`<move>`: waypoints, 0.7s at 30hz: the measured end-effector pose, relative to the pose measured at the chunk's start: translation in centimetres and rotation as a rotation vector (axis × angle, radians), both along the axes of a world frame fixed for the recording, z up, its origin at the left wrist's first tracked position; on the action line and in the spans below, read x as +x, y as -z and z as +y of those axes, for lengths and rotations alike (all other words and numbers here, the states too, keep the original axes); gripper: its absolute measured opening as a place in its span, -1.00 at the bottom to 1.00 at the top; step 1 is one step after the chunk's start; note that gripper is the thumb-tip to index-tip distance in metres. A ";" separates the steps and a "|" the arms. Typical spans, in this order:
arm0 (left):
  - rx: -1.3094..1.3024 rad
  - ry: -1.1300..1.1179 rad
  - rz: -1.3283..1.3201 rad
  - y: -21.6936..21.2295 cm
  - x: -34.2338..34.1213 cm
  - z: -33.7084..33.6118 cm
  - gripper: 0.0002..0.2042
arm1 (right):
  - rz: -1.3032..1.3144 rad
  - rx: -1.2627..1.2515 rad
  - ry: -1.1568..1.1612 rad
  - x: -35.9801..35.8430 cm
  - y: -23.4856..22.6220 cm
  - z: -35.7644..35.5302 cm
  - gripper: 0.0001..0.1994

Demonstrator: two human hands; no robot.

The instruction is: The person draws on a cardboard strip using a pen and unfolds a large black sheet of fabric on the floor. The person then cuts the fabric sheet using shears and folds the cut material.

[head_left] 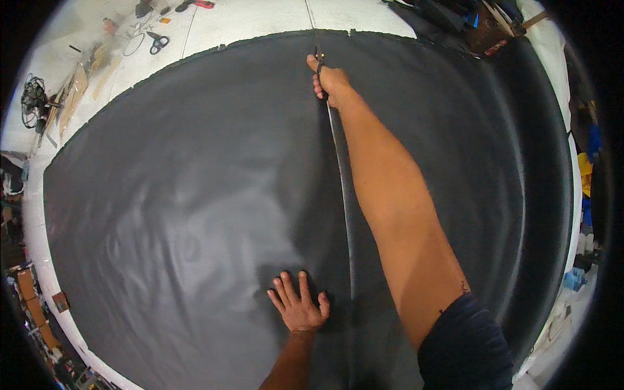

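A large dark grey sheet (182, 195), smooth like vinyl or leatherette, is spread over the white table. My right hand (333, 83) reaches to its far edge, closed around the handles of a pair of scissors (319, 57); the blades point away from me and their tips are hard to make out. From beneath that hand a straight pale slit (342, 175) runs back toward me through the sheet. My left hand (303, 313) lies flat on the material, fingers spread, just left of the slit's near end.
Another pair of scissors (158, 43) and a red-handled tool (203, 4) lie on the white table (227, 23) at the far side. Coiled black cable (34, 103) sits at far left. Dark scraps (439, 23) are piled far right. The sheet's right side curves up into a roll (543, 162).
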State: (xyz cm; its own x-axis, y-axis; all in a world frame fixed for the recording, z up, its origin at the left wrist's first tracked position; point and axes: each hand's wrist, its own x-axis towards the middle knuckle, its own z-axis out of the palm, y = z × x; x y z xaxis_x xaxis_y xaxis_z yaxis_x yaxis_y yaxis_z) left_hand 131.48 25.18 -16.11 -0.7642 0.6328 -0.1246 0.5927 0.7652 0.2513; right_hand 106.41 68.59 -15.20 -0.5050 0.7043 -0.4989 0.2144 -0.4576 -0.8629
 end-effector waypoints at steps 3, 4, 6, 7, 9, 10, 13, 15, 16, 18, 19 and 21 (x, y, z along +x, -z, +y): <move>-0.001 0.020 -0.002 0.0 0.1 0.6 -0.34 | -0.010 0.047 0.005 -0.1 0.2 1.0 -0.58; 0.000 0.020 -0.006 -0.1 0.2 0.7 -0.34 | -0.014 0.048 0.005 0.0 0.4 0.8 -0.58; -0.009 0.000 -0.027 -0.4 0.1 0.8 -0.34 | 0.061 0.109 -0.043 0.8 0.5 -0.2 -0.59; -0.005 0.001 -0.034 -0.3 0.2 0.9 -0.34 | 0.054 0.114 -0.042 1.5 0.3 -0.6 -0.59; 0.045 0.017 0.014 0.0 0.5 1.1 -0.36 | 0.115 0.186 -0.017 3.8 -0.2 -2.0 -0.57; 0.031 0.010 0.015 0.0 0.3 0.6 -0.36 | 0.086 0.208 -0.031 5.5 -1.1 -4.2 -0.55; 0.013 -0.004 0.030 -0.5 -0.7 -0.3 -0.37 | 0.069 0.207 0.027 15.4 -3.4 -13.8 -0.61; -0.015 -0.027 0.003 -1.1 -0.9 -0.1 -0.37 | -0.026 0.225 0.116 27.1 -1.4 -20.9 -0.71; -0.006 -0.026 -0.007 -1.1 -0.7 0.3 -0.37 | -0.129 0.266 0.188 34.1 -1.0 -24.5 -0.61; 0.044 -0.024 -0.008 -1.2 0.0 0.8 -0.35 | -0.487 0.387 0.084 47.4 -3.5 -31.1 -0.37; 0.073 -0.014 -0.040 -1.5 0.6 1.6 -0.35 | -0.800 0.490 0.052 54.3 -4.2 -34.5 -0.35; 0.050 -0.029 -0.019 -1.0 0.1 0.7 -0.33 | -1.061 0.506 -0.083 61.3 -5.0 -40.6 -0.31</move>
State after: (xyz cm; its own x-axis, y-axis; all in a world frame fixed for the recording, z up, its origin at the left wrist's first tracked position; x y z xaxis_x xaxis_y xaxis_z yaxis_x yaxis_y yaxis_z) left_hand 131.58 25.84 -15.15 -0.7804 0.6159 -0.1083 0.5648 0.7685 0.3006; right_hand 167.75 28.00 -10.20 -0.0585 0.9271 -0.3703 0.9473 -0.0655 -0.3137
